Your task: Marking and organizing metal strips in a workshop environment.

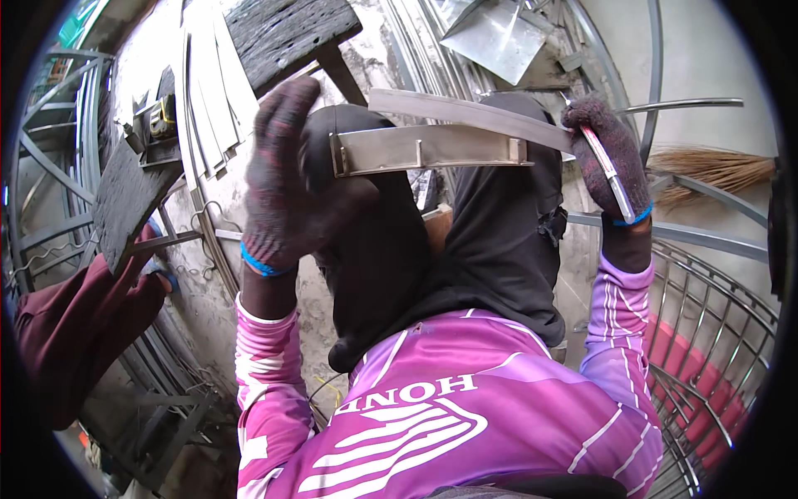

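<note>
The left hand (283,183), in a dark knitted glove with a blue cuff, is gripping the left end of a short metal channel piece (428,150), its fingers curling over the top edge; the piece is lying roughly level across the middle of the view, above the person's dark trousers (499,249), with small tabs standing up near each of its ends. The right hand (611,158), gloved the same way, is closing around a thin silver rod-like tool (605,170) that is slanting down across the palm; the same hand is also touching the right end of a long flat metal strip (465,112), which is running just above the channel piece and sloping down to the right. Whether the strip is joined to the channel piece cannot be told.

Pink-and-white striped sleeves (619,308) are covering both forearms. A weathered wooden board (287,33) is leaning at the top; flat steel strips (216,91) are resting beside it. A straw broom (711,170) is lying at the right, near curved steel bars (715,324). A maroon cloth (71,324) is lying at the left.
</note>
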Demonstrator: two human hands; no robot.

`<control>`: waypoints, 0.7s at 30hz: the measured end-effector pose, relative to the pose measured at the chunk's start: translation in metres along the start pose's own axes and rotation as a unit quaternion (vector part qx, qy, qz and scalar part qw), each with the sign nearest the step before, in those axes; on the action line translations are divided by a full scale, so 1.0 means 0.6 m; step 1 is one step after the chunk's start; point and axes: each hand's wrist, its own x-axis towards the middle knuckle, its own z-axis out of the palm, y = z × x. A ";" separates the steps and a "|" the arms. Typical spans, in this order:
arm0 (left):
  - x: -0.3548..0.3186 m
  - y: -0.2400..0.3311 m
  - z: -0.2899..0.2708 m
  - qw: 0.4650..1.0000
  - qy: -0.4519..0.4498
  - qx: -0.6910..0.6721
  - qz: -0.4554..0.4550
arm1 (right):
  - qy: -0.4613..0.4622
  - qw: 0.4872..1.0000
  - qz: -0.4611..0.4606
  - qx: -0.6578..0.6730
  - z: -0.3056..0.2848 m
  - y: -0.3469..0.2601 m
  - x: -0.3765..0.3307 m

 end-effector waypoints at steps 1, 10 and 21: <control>-0.007 0.001 0.008 0.999 -0.033 0.000 -0.008 | 0.000 1.000 -0.002 0.015 0.007 0.000 0.000; 0.012 -0.003 0.047 0.995 -0.084 0.036 -0.027 | 0.029 0.996 -0.075 -0.044 0.023 0.007 0.000; 0.019 -0.007 0.048 0.994 -0.084 0.063 0.016 | 0.009 0.998 -0.056 0.022 0.022 0.016 -0.016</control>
